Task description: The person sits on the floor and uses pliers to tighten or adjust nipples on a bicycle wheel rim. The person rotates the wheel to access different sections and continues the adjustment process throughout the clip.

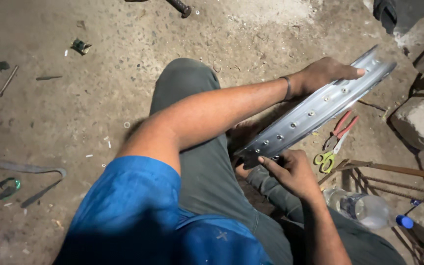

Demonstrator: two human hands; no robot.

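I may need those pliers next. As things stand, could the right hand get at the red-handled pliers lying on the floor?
Probably yes. The red-handled pliers lie uncovered on the floor just beyond the right hand, below the wheel rim. But that hand is busy at the rim's lower end and would have to leave it.

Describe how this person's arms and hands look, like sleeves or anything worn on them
Both hands are bare, no gloves. The left arm comes out of a short blue sleeve and carries a thin dark band at the wrist. The right forearm is uncovered, with nothing worn on it.
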